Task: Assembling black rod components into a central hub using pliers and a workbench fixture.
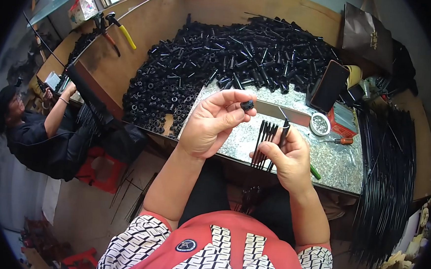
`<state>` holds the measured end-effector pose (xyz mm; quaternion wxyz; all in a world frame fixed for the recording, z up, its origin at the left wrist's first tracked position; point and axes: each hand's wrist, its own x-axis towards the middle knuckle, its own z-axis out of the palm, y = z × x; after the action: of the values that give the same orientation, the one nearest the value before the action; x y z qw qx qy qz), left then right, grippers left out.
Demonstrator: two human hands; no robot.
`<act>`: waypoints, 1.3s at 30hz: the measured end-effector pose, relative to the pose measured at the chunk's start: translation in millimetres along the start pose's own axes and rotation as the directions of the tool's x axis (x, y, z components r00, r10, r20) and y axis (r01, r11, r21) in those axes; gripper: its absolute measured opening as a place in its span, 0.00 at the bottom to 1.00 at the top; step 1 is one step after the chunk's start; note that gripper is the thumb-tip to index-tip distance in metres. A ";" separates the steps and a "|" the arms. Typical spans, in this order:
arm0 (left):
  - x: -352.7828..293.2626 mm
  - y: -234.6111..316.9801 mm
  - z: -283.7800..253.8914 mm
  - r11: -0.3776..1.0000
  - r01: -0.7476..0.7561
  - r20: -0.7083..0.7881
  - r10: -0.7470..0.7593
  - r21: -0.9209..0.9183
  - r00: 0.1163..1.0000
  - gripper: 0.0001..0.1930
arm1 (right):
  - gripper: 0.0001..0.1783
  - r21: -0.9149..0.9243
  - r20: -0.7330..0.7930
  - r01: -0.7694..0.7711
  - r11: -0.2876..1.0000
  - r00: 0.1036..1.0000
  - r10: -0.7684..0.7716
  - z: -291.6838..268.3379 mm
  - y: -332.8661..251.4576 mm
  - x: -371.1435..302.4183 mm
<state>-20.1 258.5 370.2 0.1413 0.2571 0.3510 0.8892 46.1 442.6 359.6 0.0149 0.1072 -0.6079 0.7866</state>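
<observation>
My left hand (pixel 215 122) is raised over the work surface, pinching a small black notched plastic piece (pixel 247 105) between its fingertips. Beside it, my right hand (pixel 289 156) grips a bunch of thin black rods (pixel 266 137), which fan out side by side toward the left hand. A thicker black tube-like part (pixel 285 129) stands up from the same grip, with a thin light tip angled up and left. The small piece and the rods are apart. Fingers partly hide the rods' middle.
A large heap of black tubes and toothed rings (pixel 220 56) fills the wooden-walled bench. On the speckled worktop (pixel 334 164) are a phone (pixel 330 85), a white cup (pixel 320 124) and a screwdriver (pixel 343 141). Long black rods (pixel 389 160) hang at right. Another person (pixel 38 128) sits left.
</observation>
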 end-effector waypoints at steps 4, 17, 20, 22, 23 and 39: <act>0.1 -3.5 -2.4 1.000 -0.014 0.043 0.014 0.003 0.999 0.14 | 0.10 0.038 0.013 -0.002 0.999 1.000 0.002 1.5 2.0 1.1; 1.9 -5.0 7.6 0.998 -0.047 0.115 0.041 0.051 0.993 0.14 | 0.11 0.030 0.033 -0.023 0.999 0.999 0.022 4.2 0.4 0.7; 2.0 -3.3 9.2 0.996 -0.036 0.119 0.025 0.087 0.993 0.14 | 0.11 0.047 0.029 -0.023 0.999 0.999 0.022 3.7 1.8 2.4; 1.9 -2.5 10.2 0.995 -0.017 0.109 0.006 0.102 0.994 0.14 | 0.12 0.064 0.030 -0.016 0.998 0.999 0.014 2.7 3.1 2.6; 1.7 -2.2 11.3 0.995 -0.011 0.128 -0.002 0.100 0.992 0.14 | 0.12 0.039 0.037 -0.017 0.999 0.999 0.015 2.3 3.3 1.9; -4.1 0.4 28.2 0.972 -0.094 0.131 0.066 0.218 0.989 0.15 | 0.14 -0.079 0.106 0.031 0.996 0.994 -0.022 5.4 1.1 -1.9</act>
<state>-1.0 272.1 386.6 0.0967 0.3394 0.4286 0.8317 48.6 437.4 359.5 -0.0025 0.1559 -0.6376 0.7544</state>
